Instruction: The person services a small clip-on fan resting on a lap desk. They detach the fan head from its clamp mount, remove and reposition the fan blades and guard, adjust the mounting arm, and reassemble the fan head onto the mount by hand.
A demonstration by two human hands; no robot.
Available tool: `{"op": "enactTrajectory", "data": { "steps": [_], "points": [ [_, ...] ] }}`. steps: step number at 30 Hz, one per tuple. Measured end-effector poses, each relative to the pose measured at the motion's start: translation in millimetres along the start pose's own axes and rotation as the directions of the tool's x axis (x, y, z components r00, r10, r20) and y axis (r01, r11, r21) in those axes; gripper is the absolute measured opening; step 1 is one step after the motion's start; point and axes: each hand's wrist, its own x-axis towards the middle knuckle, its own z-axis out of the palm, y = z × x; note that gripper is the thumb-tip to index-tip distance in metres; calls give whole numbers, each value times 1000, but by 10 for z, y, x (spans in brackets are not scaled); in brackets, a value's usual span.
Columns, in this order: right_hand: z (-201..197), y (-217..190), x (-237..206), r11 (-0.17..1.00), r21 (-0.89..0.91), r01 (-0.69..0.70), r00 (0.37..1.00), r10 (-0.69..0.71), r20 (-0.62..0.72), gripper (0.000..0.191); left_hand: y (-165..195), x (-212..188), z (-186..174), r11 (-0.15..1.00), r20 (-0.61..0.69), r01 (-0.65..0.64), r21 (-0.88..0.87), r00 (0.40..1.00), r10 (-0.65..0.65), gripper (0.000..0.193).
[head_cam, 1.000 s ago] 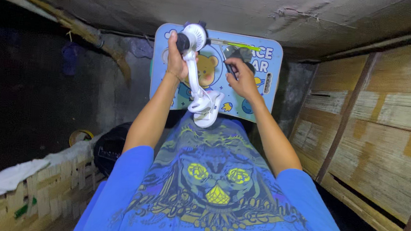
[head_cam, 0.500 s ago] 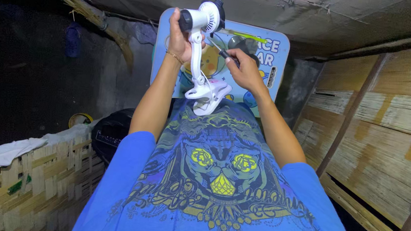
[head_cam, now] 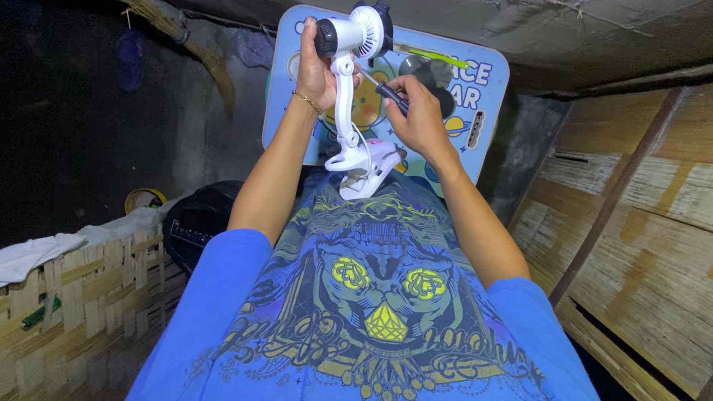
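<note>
My left hand (head_cam: pixel 315 70) grips a small white clip fan (head_cam: pixel 355 35) by the top of its stem, just under the motor housing, and holds it up in front of me. The fan's clip base (head_cam: pixel 368 165) hangs below, above my blue printed shirt (head_cam: pixel 372 314). In my right hand (head_cam: pixel 421 118) is a dark-handled screwdriver (head_cam: pixel 386 93), its tip pointing at the fan's neck joint. Behind both hands stands a light blue board with cartoon prints (head_cam: pixel 488 96), and a green stick-like piece (head_cam: pixel 431 57) shows in front of its top.
Woven bamboo panels (head_cam: pixel 673 220) with wooden posts fill the right side. At the lower left is a woven bamboo surface (head_cam: pixel 63 312) with a white cloth (head_cam: pixel 20 257). A black bag (head_cam: pixel 199 225) and a yellow bowl (head_cam: pixel 143 199) lie left of my arm.
Both hands have lifted the fan higher. My right hand has brought the screwdriver tip in toward the fan's neck.
</note>
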Motion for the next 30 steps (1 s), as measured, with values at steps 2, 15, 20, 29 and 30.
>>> {"op": "enactTrajectory", "data": {
  "steps": [2, 15, 20, 29, 30],
  "points": [
    [4, -6, 22, 999, 9, 38, 999, -38, 4, 22, 2, 3, 10, 1000, 9, -16, 22, 1000, 15, 85],
    [-11, 59, 161, 998, -54, 30, 997, -27, 65, 20, -40, -26, 116, 998, -37, -30, 62, 999, 33, 79],
    [69, 138, 238, 996, -73, 51, 998, -47, 51, 19, 11, 18, 217, 997, -70, 1, 82, 998, 5, 78],
    [304, 640, 350, 980, -198, -22, 997, 37, 69, 23, -20, 155, 246, 986, -143, 124, 113, 984, -107, 81],
    [327, 681, 330, 979, -201, -21, 996, 37, 76, 24, -39, 150, 228, 988, -135, 113, 104, 986, -99, 82]
  ]
}}
